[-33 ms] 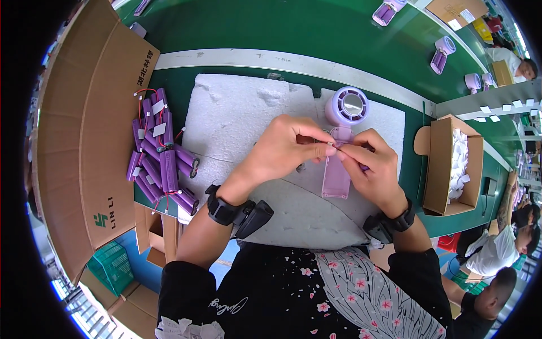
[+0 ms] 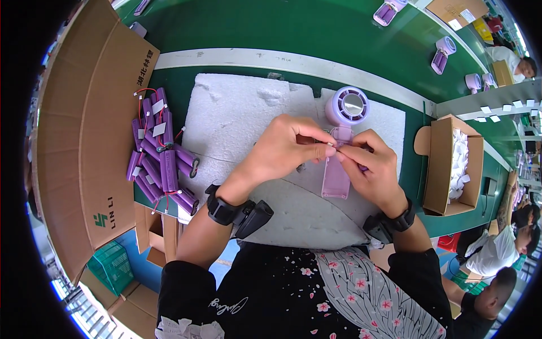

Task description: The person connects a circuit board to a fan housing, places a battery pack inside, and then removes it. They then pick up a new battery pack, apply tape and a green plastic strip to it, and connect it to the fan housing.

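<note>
Nothing visibly moved, left hand (image 2: 285, 148) and right hand (image 2: 370, 164) both pinching lilac handheld fan (image 2: 341, 141) between them

This is a factory assembly line: a long green workbench (image 2: 293, 28) runs toward one o'clock, with identical purple handheld fans (image 2: 444, 52) spaced along it. Cardboard boxes (image 2: 90, 141) stand at nine o'clock, purple battery cells (image 2: 161, 164) beside them, and other seated workers (image 2: 497, 254) at four o'clock.
</note>
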Demonstrator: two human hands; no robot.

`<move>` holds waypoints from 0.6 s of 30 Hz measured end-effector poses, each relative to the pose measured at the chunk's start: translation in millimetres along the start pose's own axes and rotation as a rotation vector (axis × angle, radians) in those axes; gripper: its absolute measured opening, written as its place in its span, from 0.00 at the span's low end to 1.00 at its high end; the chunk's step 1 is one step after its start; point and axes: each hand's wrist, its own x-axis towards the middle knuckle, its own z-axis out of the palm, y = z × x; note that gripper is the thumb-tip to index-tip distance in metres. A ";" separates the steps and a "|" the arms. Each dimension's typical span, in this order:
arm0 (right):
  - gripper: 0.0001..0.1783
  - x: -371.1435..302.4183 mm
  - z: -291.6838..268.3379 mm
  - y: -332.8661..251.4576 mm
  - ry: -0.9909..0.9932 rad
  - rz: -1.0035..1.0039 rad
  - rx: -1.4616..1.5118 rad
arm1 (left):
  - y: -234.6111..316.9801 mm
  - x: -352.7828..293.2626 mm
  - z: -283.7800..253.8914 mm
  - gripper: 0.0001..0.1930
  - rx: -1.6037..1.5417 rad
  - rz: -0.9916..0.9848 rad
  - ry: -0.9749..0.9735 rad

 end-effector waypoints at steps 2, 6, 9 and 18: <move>0.07 0.5 1.4 0.8 -0.032 -0.017 -0.011 | 0.1 -0.4 0.2 0.09 -0.010 0.006 0.014; 0.07 -0.1 5.9 0.3 0.004 -0.006 -0.014 | 0.7 -2.0 1.8 0.07 0.016 -0.019 0.046; 0.08 0.0 7.3 0.9 0.051 -0.006 -0.021 | 5.9 -2.0 6.2 0.04 0.170 -0.005 0.094; 0.09 0.0 7.8 1.9 0.062 0.011 0.021 | 0.1 -2.5 2.3 0.08 0.211 0.008 0.102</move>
